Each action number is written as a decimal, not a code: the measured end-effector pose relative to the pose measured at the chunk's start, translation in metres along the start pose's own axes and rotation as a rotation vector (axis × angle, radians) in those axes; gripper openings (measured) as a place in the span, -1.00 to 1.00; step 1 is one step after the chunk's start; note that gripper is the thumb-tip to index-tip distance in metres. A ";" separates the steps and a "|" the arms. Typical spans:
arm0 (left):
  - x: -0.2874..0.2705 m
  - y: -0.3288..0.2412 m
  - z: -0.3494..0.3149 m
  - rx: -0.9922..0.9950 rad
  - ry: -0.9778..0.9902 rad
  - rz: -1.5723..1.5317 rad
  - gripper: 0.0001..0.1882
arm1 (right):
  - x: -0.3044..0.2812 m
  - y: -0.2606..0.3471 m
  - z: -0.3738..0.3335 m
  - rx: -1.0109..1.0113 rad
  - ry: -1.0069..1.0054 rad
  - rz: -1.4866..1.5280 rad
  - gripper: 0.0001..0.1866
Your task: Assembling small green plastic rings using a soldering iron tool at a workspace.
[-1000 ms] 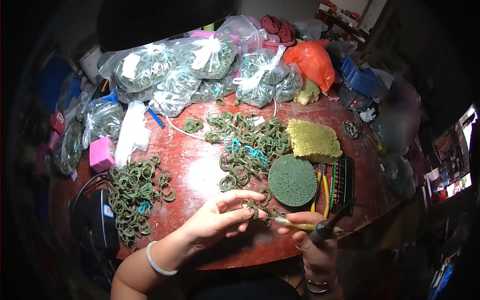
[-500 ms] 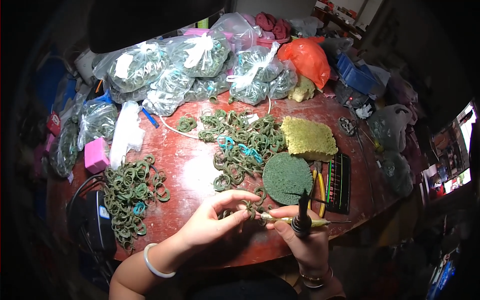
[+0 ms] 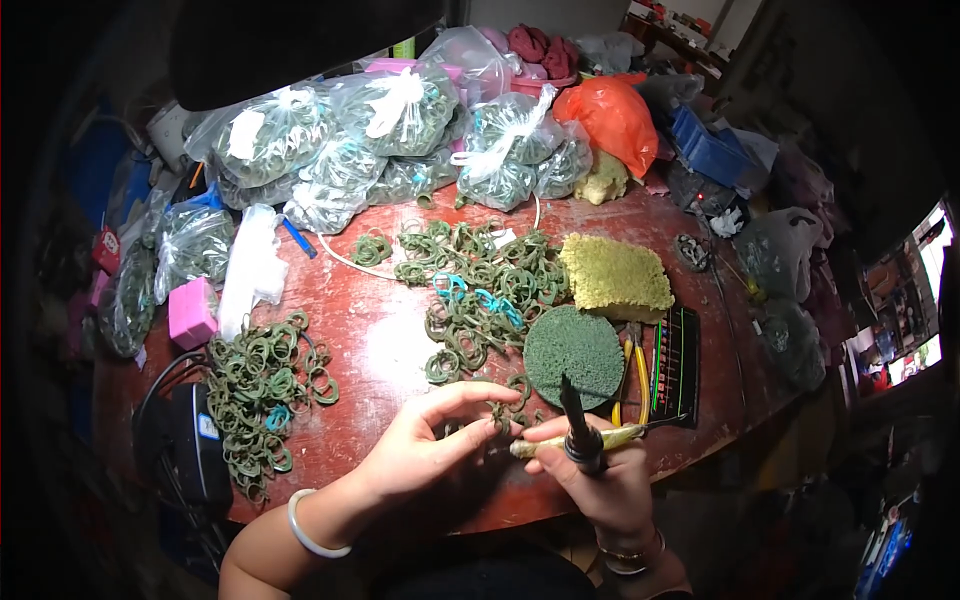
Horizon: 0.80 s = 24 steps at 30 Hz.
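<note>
My left hand (image 3: 425, 440) pinches a small dark green ring (image 3: 503, 413) between thumb and fingertips, above the table's near edge. Close to its right, my right hand (image 3: 615, 485) grips a slim, yellowish-handled tool (image 3: 612, 438), lying nearly level with its left end close to the left fingertips. A black pen-like tool (image 3: 585, 447) is also in that hand, its tapered end upward; its other end is hidden. Beyond the hands lies a heap of similar green rings (image 3: 480, 335) with a few bright blue pieces. Another ring heap (image 3: 250, 400) is at the left.
A round green pad (image 3: 573, 358), a yellow sponge-like block (image 3: 618, 275), yellow-handled pliers (image 3: 642, 375) and a black panel (image 3: 676, 365) lie right of centre. Clear bags of rings (image 3: 275, 140) line the back beside a red bag (image 3: 610, 120). A black box (image 3: 195, 440) with cables stands left.
My right hand has tipped its tools slightly; the black one's tapered end has swung left, and the yellowish tool's right end has risen. My left hand has stayed almost still with the ring.
</note>
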<state>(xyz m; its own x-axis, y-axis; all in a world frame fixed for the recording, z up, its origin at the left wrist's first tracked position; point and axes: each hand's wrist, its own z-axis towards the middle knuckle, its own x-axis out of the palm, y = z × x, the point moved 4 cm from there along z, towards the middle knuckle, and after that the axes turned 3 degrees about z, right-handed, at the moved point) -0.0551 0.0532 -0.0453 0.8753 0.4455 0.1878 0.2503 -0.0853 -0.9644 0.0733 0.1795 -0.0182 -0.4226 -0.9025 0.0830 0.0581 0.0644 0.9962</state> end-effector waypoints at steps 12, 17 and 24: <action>0.001 -0.002 0.000 0.034 -0.020 0.072 -0.63 | 0.001 0.002 0.006 -0.155 -0.041 -0.183 -0.86; 0.000 0.000 0.002 0.060 -0.028 0.018 -0.62 | -0.001 0.007 0.006 -0.095 -0.027 -0.155 -0.85; 0.000 0.001 0.001 -0.076 0.043 -0.083 -0.58 | 0.000 0.011 0.008 -0.094 -0.007 -0.161 -0.84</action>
<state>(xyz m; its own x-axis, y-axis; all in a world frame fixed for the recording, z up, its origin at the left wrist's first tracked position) -0.0550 0.0536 -0.0459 0.8672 0.4149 0.2755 0.3513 -0.1177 -0.9288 0.0664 0.1834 -0.0070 -0.4395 -0.8949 -0.0773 0.0734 -0.1215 0.9899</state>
